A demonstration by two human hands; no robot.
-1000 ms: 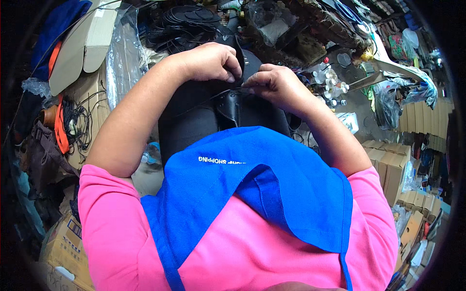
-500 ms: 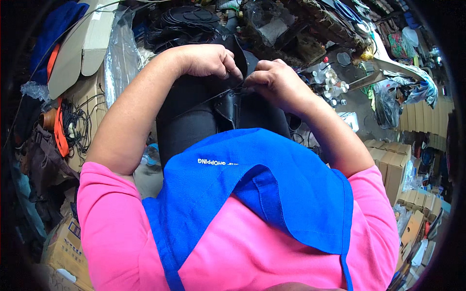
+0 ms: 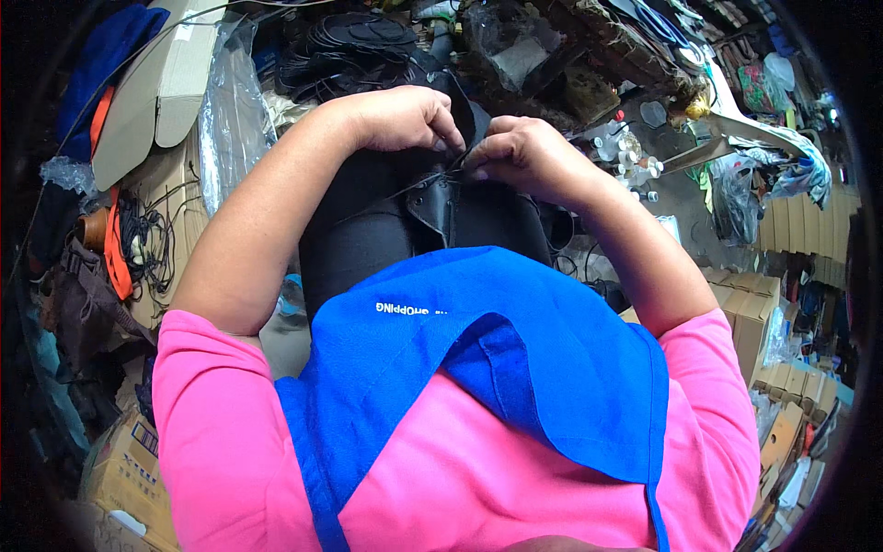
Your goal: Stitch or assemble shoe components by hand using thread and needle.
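A black leather piece with small eyelets along its edge, like part of a shoe upper, lies between my thighs. A taller black leather flap stands up behind it. My left hand is closed in a pinch over the near side of the flap; what is in its fingertips is hidden. My right hand pinches just right of the eyelets, where a thin dark cord runs to its fingertips. Both hands are close together. Dark trousers and a blue apron are beneath and nearer.
A coil of black cord or strips lies ahead. Cardboard and a clear plastic sheet are at left. Small bottles stand on the floor at right, before stacked cardboard boxes. Tangled wires lie at far left.
My left hand has shifted slightly right, its fingertips turning downward. My right fingers have loosened a little around their pinch, and the eyelet edge shows more.
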